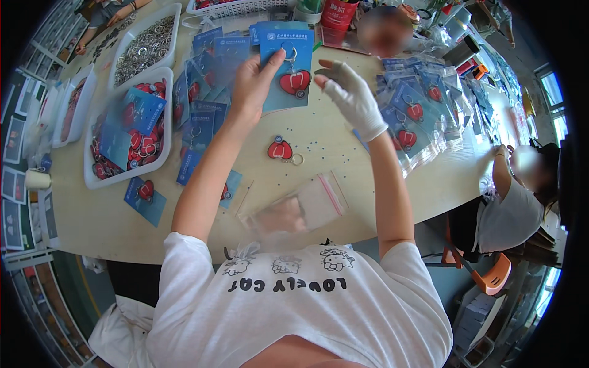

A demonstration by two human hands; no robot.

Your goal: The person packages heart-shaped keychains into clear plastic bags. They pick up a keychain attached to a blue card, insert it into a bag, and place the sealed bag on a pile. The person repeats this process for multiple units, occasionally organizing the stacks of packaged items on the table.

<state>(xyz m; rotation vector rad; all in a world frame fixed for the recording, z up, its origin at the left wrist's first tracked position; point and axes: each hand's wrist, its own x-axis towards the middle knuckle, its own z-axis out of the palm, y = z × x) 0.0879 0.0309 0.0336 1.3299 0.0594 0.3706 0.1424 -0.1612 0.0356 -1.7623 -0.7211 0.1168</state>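
1. At twelve o'clock, over the far half of the table (362,184), here's the centrepiece: a blue card (279,92) carrying a red pendant (295,81) and its metal ring (291,57).
2. The left hand (250,89) has that card pinched by its left side, thumb on the front close to the ring, fingers mostly lost behind.
3. Just off the card, towards four o'clock, the white-gloved right hand (354,101) is spread, thumb and fingers parted, gripping nothing!
4. My call on the step: a keychain being set on its card. Whether the ring is fully fastened, I can't tell. The next move seems to call for a steady left pinch while the right settles the pendant flat.
5. Six o'clock from the card: a loose keychain (280,149) among blue specks, and below it a clear bag (319,199) with a pink strip, contents too hazy to call.
6. Containers! Eight o'clock, a white tray (130,175) heaped with red pendants, blue cards across the top. Nine o'clock, a ring tray (175,30) brimming with metal rings; farther out, a narrow tray (86,110) holding red pieces.
7. Past three o'clock, bagged carded keychains (414,111) lie piled.
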